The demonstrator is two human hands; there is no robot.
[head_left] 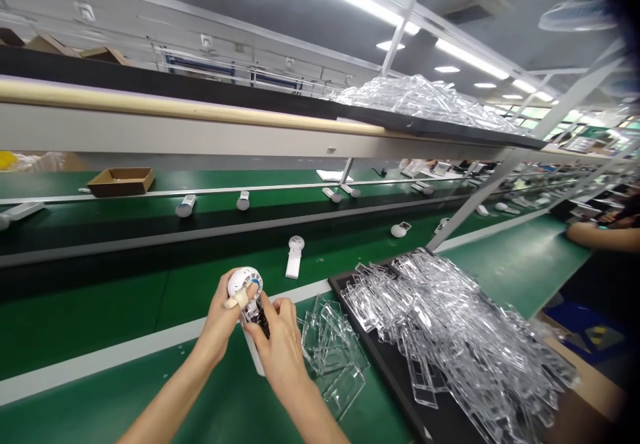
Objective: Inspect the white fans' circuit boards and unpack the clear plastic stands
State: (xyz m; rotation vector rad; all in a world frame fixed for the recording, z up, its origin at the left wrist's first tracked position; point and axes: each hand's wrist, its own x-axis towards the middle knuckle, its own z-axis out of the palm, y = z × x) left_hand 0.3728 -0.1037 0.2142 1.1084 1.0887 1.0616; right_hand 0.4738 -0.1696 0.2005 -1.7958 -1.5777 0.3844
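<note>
A white handheld fan with a round vented head and a long handle is between my two hands, tilted over the near edge of the belt. My left hand grips it near the head, its thumb, wrapped in a beige covering, lying across the front. Lower down, my right hand pinches the fan where a dark, open-looking part shows at the handle's top. My fingers partly hide that part. Right of my right hand lies a loose pile of clear plastic frames on the green bench.
A black tray heaped with clear plastic frames stands at right. Another fan lies ahead on the green belt, with several more beyond. A cardboard tray sits back left. A slanted post and overhead shelf cross the view. Another person's arm shows far right.
</note>
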